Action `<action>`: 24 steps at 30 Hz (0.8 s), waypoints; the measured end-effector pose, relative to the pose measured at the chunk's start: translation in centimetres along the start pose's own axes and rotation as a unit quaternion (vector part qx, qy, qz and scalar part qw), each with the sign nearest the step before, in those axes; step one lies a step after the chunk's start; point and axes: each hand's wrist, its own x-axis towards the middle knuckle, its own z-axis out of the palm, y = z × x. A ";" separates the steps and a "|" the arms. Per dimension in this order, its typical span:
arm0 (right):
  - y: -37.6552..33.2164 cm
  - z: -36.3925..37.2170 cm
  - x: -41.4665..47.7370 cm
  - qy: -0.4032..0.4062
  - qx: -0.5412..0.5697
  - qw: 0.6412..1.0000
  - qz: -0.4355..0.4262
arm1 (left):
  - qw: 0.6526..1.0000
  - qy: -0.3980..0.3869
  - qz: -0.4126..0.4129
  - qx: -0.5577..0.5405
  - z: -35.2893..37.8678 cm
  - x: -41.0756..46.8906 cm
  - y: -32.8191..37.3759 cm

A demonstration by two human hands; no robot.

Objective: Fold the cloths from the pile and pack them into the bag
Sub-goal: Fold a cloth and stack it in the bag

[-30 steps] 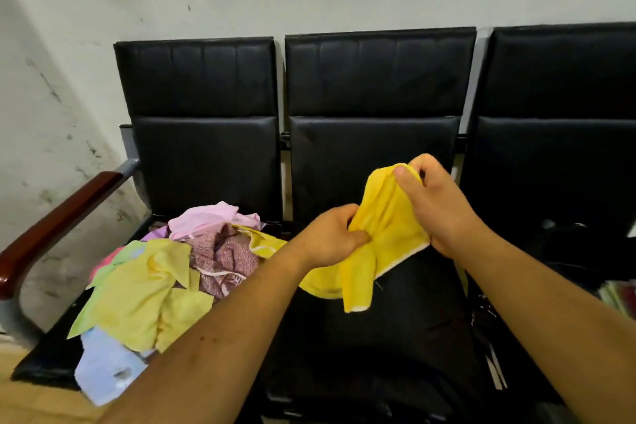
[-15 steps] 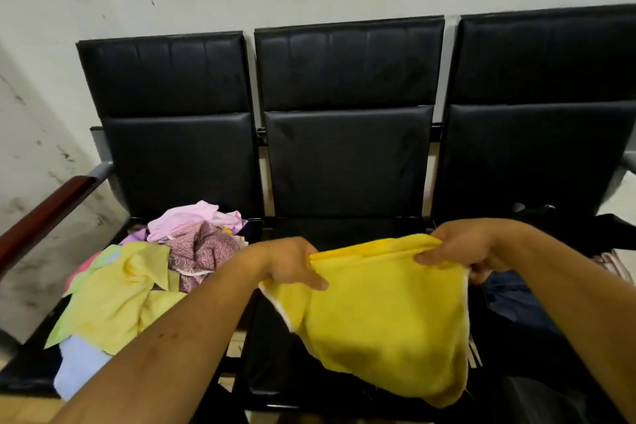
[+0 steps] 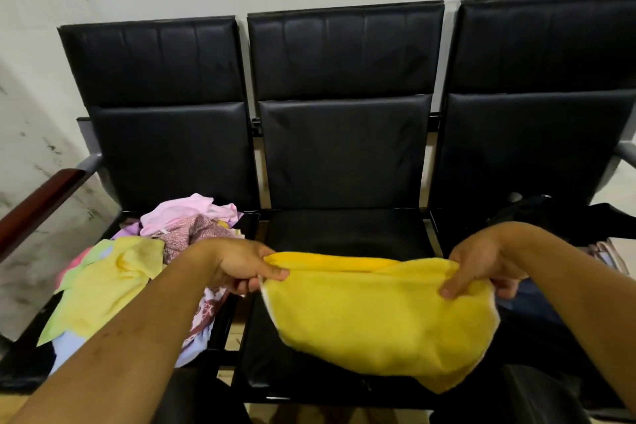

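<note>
Evidently the task is in an early or middle stage. One yellow cloth [image 3: 378, 320] is in hand and not yet folded flat, though a second layer showing along its top edge suggests a first fold has begun. The pile [image 3: 130, 272] on the left chair [image 3: 161, 148] holds many loose cloths in pink, patterned, pale yellow, green and blue, all unfolded. A dark bag [image 3: 543, 217] sits on the right chair [image 3: 537, 148]. Its contents are mostly hidden, so how many cloths are packed cannot be told.

Left hand [image 3: 241, 262]: pinches the cloth's upper left corner, thumb on top and fingers curled beneath. Right hand [image 3: 481, 262]: pinches the upper right corner in the same way.

The cloth is stretched between the two hands, at 3 o'clock of the left hand and 9 o'clock of the right. Its body hangs toward 6 o'clock in front of the middle chair [image 3: 344, 148], and the lowest corner sags at about 5 o'clock. The pile lies at 9 o'clock of the left hand, just beside the forearm. The bag lies at about 1 o'clock of the right hand, near but apart from it.

Remaining, by estimate: finish this fold, pack the cloth, then work through the pile.
</note>
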 end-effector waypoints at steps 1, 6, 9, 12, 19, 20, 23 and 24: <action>-0.5 -0.2 0.0 0.065 0.045 0.997 -0.026 | 0.997 0.058 0.029 -0.039 -0.1 0.2 0.6; -5.0 -4.0 -2.7 0.384 0.379 0.776 -0.328 | 0.867 0.306 0.284 -0.272 -2.8 -2.3 7.9; -7.7 -5.6 -7.5 0.467 0.395 0.652 -0.448 | 0.766 0.376 0.427 -0.300 -3.3 -7.8 11.8; -8.7 -5.2 -11.3 0.530 0.343 0.593 -0.500 | 0.679 0.424 0.507 -0.319 -2.7 -12.9 12.9; -6.0 0.0 -12.0 0.552 0.295 0.644 -0.439 | 0.698 0.534 0.445 -0.174 0.2 -13.9 7.8; -5.3 0.9 -11.3 0.532 0.285 0.669 -0.433 | 0.703 0.551 0.422 -0.153 0.7 -13.4 6.6; -2.8 4.0 -8.2 0.420 0.249 0.777 -0.397 | 0.726 0.568 0.364 -0.132 3.2 -11.6 2.9; -2.1 5.2 -6.9 0.375 0.233 0.814 -0.378 | 0.739 0.564 0.345 -0.128 4.1 -10.8 1.6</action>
